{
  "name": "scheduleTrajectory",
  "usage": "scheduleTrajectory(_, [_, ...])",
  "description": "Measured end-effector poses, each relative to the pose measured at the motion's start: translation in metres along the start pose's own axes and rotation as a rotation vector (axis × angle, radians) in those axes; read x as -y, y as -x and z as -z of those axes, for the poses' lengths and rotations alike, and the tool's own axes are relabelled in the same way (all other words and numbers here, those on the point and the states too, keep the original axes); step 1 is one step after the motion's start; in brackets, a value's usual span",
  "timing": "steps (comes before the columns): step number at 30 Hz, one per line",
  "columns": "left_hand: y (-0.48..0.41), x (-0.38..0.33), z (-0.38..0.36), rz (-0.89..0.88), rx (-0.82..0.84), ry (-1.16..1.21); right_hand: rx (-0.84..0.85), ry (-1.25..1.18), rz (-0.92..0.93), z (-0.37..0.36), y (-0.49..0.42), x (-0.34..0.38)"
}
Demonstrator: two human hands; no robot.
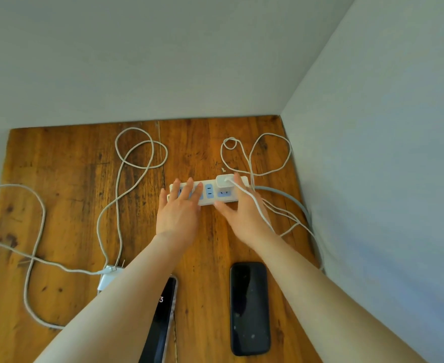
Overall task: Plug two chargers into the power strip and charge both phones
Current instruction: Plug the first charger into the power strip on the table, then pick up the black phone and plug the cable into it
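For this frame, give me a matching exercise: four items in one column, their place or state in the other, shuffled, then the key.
Items:
1. first charger
2. second charger
3. left hand
4. right phone

States:
A. lies flat on the power strip, fingers spread
B. seated in the strip's right end
C. dark screen, no cable attached
D. lies unplugged on the table, beside the left forearm

Pairs: 1-B, 2-D, 3-A, 4-C
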State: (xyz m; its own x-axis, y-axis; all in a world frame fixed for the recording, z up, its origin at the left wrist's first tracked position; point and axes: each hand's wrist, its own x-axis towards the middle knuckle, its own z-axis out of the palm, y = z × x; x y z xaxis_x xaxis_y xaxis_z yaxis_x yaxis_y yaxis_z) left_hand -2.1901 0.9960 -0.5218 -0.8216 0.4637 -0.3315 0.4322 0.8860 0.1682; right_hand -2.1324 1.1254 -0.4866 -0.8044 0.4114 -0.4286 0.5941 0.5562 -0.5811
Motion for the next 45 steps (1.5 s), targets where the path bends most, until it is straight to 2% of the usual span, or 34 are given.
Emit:
scheduleTrajectory(4, [-0.001,0.01,-0.007,0.063,0.011,0.053,0.047,0.239,0.088,0.0,0.038,-0.044])
scheduleTrajectory(8, [0.056,-0.027,-0.03,-0.002,-0.059,0.171,0.108,0.597,0.16,0.022,0.051,-0.078])
scheduleTrajectory(12, [0.12,-0.068,-0.072,0.125,0.038,0.401,0.156,0.886,0.355,0.029,0.046,-0.092])
scheduleTrajectory(17, [0.142,-0.086,-0.094,0.282,0.083,0.457,0.184,1.1,0.405,0.028,0.05,-0.111])
scheduleTrajectory(20, [0.142,-0.085,-0.093,0.288,0.139,0.451,0.17,0.938,0.368,0.025,0.059,-0.122])
scheduleTrajectory(26, [0.154,-0.096,-0.093,0.286,0.214,0.404,0.097,0.215,0.092,0.022,0.091,-0.128])
scheduleTrajectory(29, [0.161,-0.105,-0.094,0.371,0.217,0.451,0.126,0.062,0.02,0.023,0.11,-0.126])
scheduleTrajectory(33, [0.161,-0.11,-0.087,0.465,0.206,0.533,0.281,0.143,-0.101,0.027,0.126,-0.137])
scheduleTrajectory(38, [0.158,-0.115,-0.083,0.585,0.277,0.639,0.302,0.335,-0.274,0.042,0.148,-0.158])
scheduleTrajectory(45, [0.172,-0.101,-0.069,0.524,0.289,0.86,0.316,0.217,-0.374,0.073,0.17,-0.148])
